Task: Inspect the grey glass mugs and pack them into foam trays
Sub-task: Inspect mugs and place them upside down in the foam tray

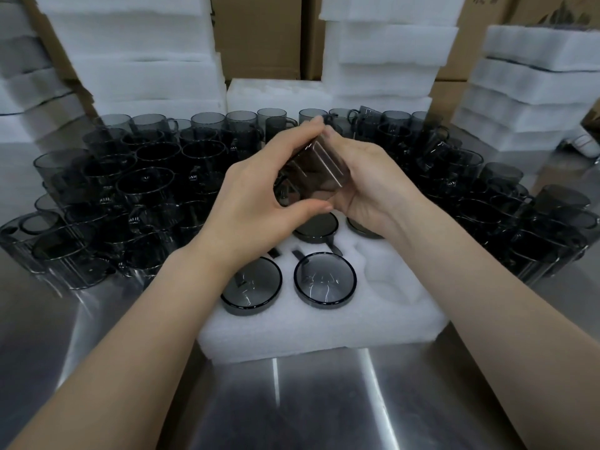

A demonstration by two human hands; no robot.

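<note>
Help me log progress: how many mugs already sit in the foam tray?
4: front-left mug, front-middle mug, back-middle mug, back-right mug partly under the right hand. The left hand may hide another. The held mug isn't counted.

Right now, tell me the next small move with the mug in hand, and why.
Probably lower the mug into the empty pocket at the near right of the foam tray. The left hand and right hand both hold it above the tray, and the neighbouring pockets already hold mugs.

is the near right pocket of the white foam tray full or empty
Empty: the near-right pocket of the white foam tray shows bare foam; the grey glass mug beside it fills its own.
</note>
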